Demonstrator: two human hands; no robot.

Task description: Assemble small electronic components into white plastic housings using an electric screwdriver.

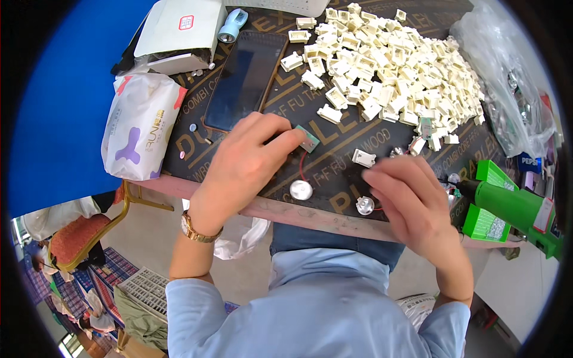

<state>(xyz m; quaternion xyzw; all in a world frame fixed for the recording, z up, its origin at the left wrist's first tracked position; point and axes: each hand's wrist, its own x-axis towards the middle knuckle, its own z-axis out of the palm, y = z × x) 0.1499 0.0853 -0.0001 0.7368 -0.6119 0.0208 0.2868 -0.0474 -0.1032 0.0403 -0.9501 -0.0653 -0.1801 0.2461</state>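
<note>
My left hand pinches a small green circuit board between thumb and fingers. A red wire runs from that board to a round silver reflector lying near the table's front edge. My right hand hovers at the right with its fingers bent together; what they hold, if anything, is hidden. Just beyond its fingertips lies a single cream plastic housing. A second silver reflector sits below those fingertips, its wire passing under the hand. A gold watch is on my left wrist.
A large heap of cream housings covers the far right of the dark table. A phone, tissue pack and white box lie left. A green glue gun, green trays and plastic bag are right.
</note>
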